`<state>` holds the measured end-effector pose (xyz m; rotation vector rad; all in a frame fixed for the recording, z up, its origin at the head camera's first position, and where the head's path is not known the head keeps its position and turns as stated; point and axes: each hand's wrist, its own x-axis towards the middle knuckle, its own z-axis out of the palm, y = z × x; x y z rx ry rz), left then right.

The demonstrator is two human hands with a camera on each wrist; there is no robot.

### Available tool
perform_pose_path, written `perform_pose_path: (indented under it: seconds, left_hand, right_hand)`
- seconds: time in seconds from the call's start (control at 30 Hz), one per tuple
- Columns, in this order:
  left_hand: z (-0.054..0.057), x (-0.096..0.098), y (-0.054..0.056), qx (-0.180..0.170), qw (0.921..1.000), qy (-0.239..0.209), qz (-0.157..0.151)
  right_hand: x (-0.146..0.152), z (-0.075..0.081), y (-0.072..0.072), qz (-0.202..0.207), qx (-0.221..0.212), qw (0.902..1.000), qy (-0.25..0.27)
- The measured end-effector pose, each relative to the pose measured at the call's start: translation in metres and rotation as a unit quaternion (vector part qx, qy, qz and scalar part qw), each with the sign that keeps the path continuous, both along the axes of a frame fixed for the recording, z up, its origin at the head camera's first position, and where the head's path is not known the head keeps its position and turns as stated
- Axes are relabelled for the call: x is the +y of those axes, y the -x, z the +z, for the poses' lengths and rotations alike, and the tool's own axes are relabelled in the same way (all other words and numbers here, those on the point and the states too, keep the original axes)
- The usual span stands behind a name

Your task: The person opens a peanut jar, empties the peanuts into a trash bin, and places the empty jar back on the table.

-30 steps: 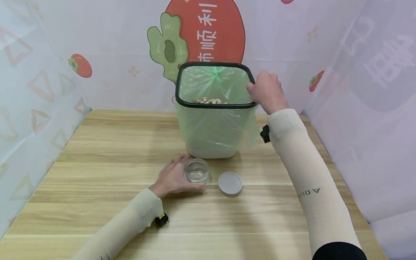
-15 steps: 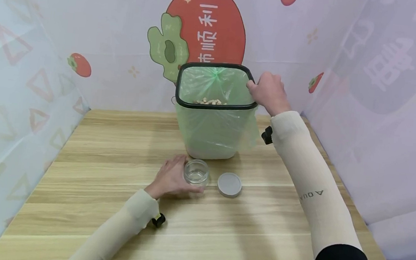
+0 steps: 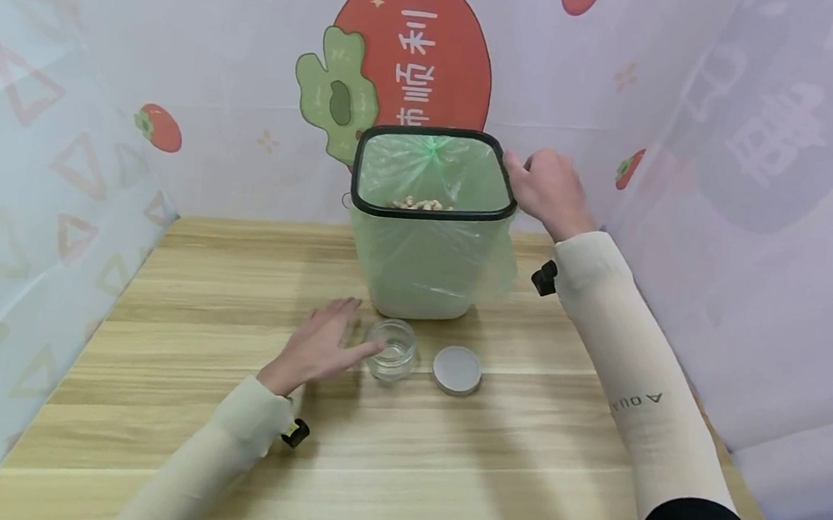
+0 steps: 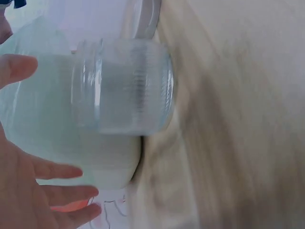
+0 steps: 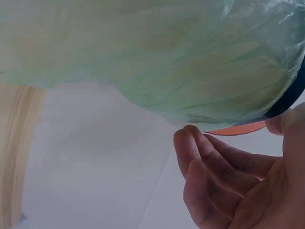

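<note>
An uncovered clear glass jar [image 3: 393,365] stands on the table. My left hand [image 3: 313,350] is just left of it, fingers spread and thumb overlapping the jar's near side in the head view. A gap shows between that hand and the glass jar [image 4: 128,90] in the left wrist view. My right hand [image 3: 552,196] is at the right side of the bin's black rim [image 3: 432,215]. In the right wrist view its fingers [image 5: 224,157] hang loosely curled below the green liner bag [image 5: 190,71], holding nothing, with the thumb close to the rim.
The bin [image 3: 423,302], lined with the green bag, stands at the back of the table [image 3: 214,333]. Small pale pieces [image 3: 422,204] lie inside it. A round grey lid [image 3: 457,369] lies right of the jar. Printed cloth walls [image 3: 256,52] enclose the back and sides.
My left hand has let go of the glass jar and drawn back to the left, its fingers spreading. My right hand has loosened from the bin's rim and shifted slightly right.
</note>
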<state>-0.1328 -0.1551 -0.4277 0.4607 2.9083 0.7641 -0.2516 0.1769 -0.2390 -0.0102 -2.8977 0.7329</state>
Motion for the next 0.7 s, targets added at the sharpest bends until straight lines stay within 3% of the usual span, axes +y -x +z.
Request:
perform_pose_path:
  seconds: [0.37, 0.6, 0.7]
  left_hand:
    - [0.012, -0.021, 0.009, 0.060, 0.9976, 0.035, -0.002]
    - [0.014, -0.030, 0.013, 0.075, 0.9932, 0.087, 0.017]
    - [0.014, -0.034, 0.012, 0.073, 0.9919, 0.102, 0.020]
  right_hand:
    - [0.011, -0.014, -0.012, 0.036, -0.027, 0.9990, -0.007]
    - [0.023, -0.035, -0.013, 0.077, 0.001, 0.9970, -0.008]
    - [0.029, -0.043, -0.013, 0.102, -0.023, 0.9945, -0.010]
